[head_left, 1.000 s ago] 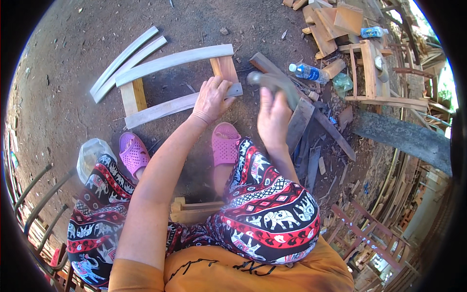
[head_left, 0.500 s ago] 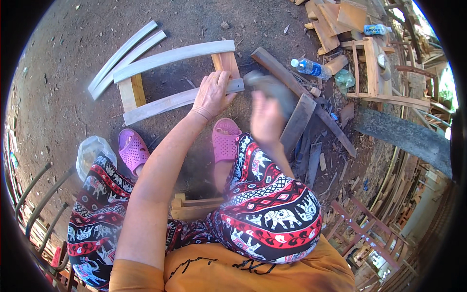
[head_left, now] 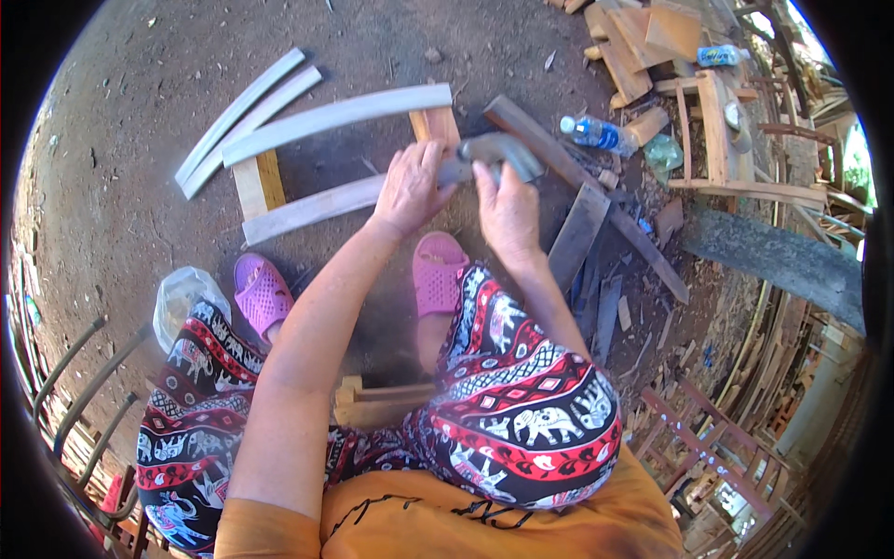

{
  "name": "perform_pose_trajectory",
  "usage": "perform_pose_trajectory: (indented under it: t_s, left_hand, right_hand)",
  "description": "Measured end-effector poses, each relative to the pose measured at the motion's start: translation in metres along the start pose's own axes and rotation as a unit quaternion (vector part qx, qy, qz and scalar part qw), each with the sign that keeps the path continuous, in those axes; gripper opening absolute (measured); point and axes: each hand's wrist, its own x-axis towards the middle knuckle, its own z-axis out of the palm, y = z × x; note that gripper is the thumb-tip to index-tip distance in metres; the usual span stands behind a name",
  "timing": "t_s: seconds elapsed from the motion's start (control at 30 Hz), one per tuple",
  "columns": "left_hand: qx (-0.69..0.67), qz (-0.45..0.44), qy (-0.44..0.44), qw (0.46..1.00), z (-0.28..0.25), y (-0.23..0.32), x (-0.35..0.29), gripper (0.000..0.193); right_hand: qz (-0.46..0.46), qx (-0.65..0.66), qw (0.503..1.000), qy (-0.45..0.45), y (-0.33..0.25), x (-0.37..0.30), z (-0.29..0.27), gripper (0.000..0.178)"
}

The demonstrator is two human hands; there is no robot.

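Note:
A small wooden frame lies on the ground before me: a far pale slat (head_left: 340, 116) and a near pale slat (head_left: 312, 211), joined by two short brown crosspieces. My left hand (head_left: 411, 189) is closed over the near slat close to its right end. In my right hand (head_left: 510, 212) is a claw hammer (head_left: 503, 152), gripped with the fingers wrapped round it. The hammer's head is over the right end of the near slat, close to my left fingers. Whether a nail stands under it I cannot make out.
Two loose pale slats (head_left: 244, 121) lie at the far left. Dark boards (head_left: 577, 238) and scraps are heaped to the right, with a plastic bottle (head_left: 596, 133) beyond. A clear plastic bag (head_left: 182, 298) sits by my left leg. Brown wood blocks (head_left: 643, 47) are piled at the far right.
The hammer, blurred and farther right before, has swung left to the slat's right end. My right hand has turned with it. My left hand keeps its hold on the slat.

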Motion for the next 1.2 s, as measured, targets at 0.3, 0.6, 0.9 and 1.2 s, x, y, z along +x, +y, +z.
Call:
perform_pose_trajectory:
  t_s: [0.3,0.6,0.9,1.2]
  left_hand:
    - [0.007,-0.006,-0.003,1.000,-0.001,0.015,0.006,0.053]
    - [0.044,-0.011,-0.013,0.999,-0.008,0.018,0.011,0.043]
    - [0.069,-0.001,-0.020,0.997,-0.006,0.021,0.007,0.041]
    - [0.091,0.001,-0.026,0.995,-0.004,0.022,0.010,0.043]
  right_hand:
    - [-0.125,0.010,0.988,0.093,0.023,-0.008,0.014,0.029]
    - [0.129,0.043,0.987,0.081,0.104,0.007,0.029,0.028]
    - [-0.013,0.365,0.918,0.153,0.063,-0.011,0.061,0.020]
    - [-0.003,0.429,0.888,0.166,0.055,-0.003,0.080,0.028]
